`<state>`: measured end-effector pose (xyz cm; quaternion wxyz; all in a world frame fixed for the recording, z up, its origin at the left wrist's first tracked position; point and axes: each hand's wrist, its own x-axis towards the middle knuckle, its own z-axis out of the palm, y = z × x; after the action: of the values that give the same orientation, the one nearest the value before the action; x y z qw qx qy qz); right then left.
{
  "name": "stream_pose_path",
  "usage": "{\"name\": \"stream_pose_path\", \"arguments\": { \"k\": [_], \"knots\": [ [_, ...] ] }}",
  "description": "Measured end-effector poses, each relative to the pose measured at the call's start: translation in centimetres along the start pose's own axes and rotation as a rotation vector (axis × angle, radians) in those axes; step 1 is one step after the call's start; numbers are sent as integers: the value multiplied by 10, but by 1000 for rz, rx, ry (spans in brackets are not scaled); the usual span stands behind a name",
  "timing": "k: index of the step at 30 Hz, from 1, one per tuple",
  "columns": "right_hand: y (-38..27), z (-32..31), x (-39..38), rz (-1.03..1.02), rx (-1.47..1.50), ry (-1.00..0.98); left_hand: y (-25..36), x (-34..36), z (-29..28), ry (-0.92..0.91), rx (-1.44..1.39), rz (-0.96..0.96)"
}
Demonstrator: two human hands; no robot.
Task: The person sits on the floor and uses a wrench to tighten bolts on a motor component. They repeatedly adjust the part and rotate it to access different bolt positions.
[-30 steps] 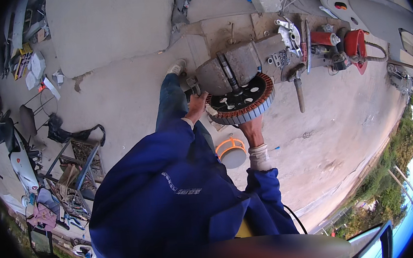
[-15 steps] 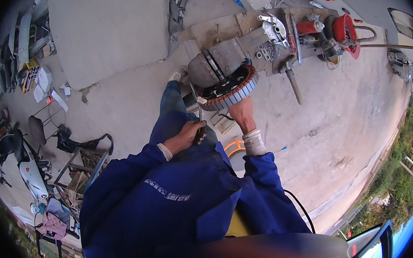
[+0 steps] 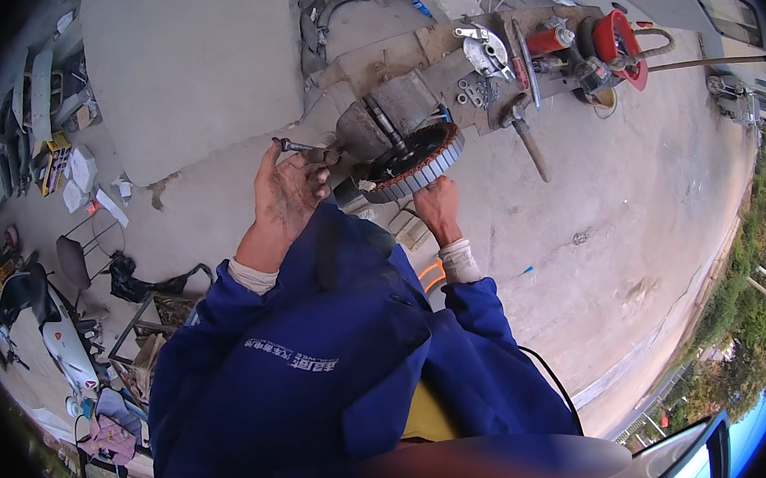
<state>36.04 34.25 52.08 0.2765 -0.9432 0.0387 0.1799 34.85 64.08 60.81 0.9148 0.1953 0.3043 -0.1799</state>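
Observation:
A round motor stator (image 3: 427, 170), with copper windings inside its grey slotted rim, stands tilted on a metal shaft (image 3: 382, 119) beside a rusty rounded metal block (image 3: 360, 136). My right hand (image 3: 437, 202) is closed on the near edge of the stator, fingertips partly hidden behind it. Left of the stator, my left hand (image 3: 288, 193) is raised with its dirty palm showing. Between its thumb and curled fingers lies a short dark metal rod (image 3: 304, 147) with a knob at one end, apart from the stator.
A hammer (image 3: 524, 136), loose nuts and washers (image 3: 478, 92), a silver brake plate (image 3: 485, 51) and a red can (image 3: 551, 39) lie on the bench to the right. A red container (image 3: 613, 41) stands beyond. A scooter (image 3: 62, 335) and metal frame are at left.
My left hand has moved up and left from beside the stator, carrying the dark rod and turning its palm into view. My right hand stays on the stator's near edge.

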Motion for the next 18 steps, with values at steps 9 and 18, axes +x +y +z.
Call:
{"name": "stream_pose_path", "arguments": {
  "k": [9, 18],
  "knots": [
    [4, -1, -60, -196, 339, 62, 8, 68, -3, 166, 607, 483],
    [23, -2, -135, -118, 294, 147, -53, 32, 50, -330, 1104, 409]
  ]
}}
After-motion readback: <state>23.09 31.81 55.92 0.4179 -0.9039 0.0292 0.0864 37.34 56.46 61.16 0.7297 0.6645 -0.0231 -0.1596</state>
